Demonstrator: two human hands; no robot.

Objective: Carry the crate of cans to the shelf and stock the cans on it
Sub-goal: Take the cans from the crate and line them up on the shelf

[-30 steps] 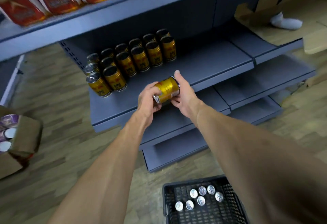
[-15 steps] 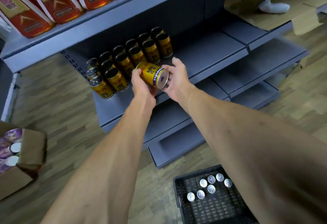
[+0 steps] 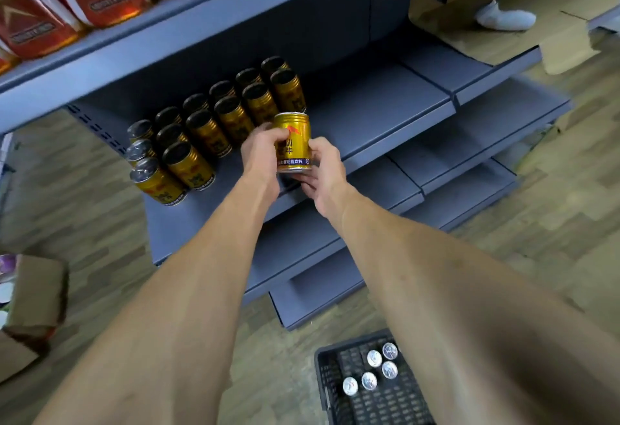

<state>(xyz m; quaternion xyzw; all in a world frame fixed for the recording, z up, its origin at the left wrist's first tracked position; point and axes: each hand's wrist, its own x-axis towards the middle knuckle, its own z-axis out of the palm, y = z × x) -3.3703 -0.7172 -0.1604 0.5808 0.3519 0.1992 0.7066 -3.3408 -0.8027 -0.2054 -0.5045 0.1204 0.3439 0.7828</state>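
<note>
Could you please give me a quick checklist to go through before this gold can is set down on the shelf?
1. Grip: left hand and right hand both hold the gold can: ok.
2. Can upright, label facing out: ok.
3. Free shelf space to the right of the stocked cans: ok.
4. Can already resting on the shelf: cannot tell, the hands hide its base.
5. Stocked rows standing, none tipped: ok.
6. More stock left: five cans show in the black crate: ok.

glossy metal can (image 3: 292, 142), matt grey shelf (image 3: 379, 112)
</note>
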